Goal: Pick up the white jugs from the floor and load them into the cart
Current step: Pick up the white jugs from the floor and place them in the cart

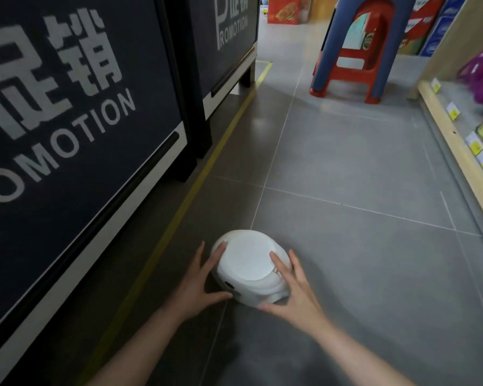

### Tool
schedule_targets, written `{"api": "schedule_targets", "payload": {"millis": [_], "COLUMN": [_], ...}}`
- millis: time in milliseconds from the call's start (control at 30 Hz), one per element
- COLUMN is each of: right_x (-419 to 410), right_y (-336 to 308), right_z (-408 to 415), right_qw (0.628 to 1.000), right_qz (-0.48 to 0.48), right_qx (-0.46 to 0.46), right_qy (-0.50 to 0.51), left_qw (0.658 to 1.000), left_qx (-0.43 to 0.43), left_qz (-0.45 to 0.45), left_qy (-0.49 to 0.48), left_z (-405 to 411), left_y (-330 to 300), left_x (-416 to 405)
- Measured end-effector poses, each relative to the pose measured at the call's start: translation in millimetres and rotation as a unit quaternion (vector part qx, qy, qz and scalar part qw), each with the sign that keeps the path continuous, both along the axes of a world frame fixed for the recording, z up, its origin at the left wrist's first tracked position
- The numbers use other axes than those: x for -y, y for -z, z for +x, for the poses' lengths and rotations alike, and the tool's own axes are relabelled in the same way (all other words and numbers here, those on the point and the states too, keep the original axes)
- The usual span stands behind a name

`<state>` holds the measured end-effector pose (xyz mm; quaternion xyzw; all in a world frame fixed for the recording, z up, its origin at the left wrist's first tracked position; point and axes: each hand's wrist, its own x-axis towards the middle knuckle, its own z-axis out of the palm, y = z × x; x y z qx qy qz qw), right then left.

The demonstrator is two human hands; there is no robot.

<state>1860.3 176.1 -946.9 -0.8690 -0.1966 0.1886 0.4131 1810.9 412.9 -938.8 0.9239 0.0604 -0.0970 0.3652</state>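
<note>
1. Fingers (pixel 219 253) of the left hand (pixel 195 285) are spread and nearly straight, lying against the left side of the white jug (pixel 248 267), with the thumb reaching toward its lower edge.
2. Right hand (pixel 293 291) mirrors it: its fingers are splayed and laid on the right side and flat face of the jug, thumb stretched under the near edge. Neither hand is curled round the jug; both press it from the sides.
3. Between the two hands, the jug lies on its side on the gray tiled floor (pixel 360 176), its flat round face turned up toward the camera.
4. Left of the jug runs a yellow floor line (pixel 179 215), and beyond it stand dark display units (pixel 76 121) lettered "PROMOTION".
5. Farther up the aisle stand stacked plastic stools (pixel 357 51), blue over red.
6. Along the right edge runs a low shelf (pixel 452 140) with yellow price tags.
</note>
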Motion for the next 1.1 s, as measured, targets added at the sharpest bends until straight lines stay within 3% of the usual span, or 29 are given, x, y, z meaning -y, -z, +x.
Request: {"api": "schedule_targets", "payload": {"millis": [100,333,500,700,900,1100], "right_x": [-8,-19,-17,-8,-2,1], "right_y": [6,14,-22,-165,-359,-477], "right_z": [3,34,57,52,56,52], "right_qw": [0.999,0.995,0.994,0.992,0.98,0.99], "right_qz": [0.032,0.078,0.073,0.078,0.153,0.06], "right_qx": [0.0,0.005,-0.039,-0.076,-0.11,-0.13], "right_qy": [0.017,0.058,0.068,0.07,0.067,0.004], "left_qw": [1.0,0.989,0.983,0.985,0.97,0.954], "left_qx": [-0.007,0.07,0.004,-0.014,0.06,0.058], "left_qz": [-0.03,-0.129,-0.184,-0.165,-0.218,-0.266], "left_qy": [0.004,-0.015,-0.025,-0.04,-0.085,-0.125], "left_z": [15,56,70,53,23,9], "left_y": [12,29,-7,-149,-329,-438], "left_x": [-2,-3,-2,7,16,32]}}
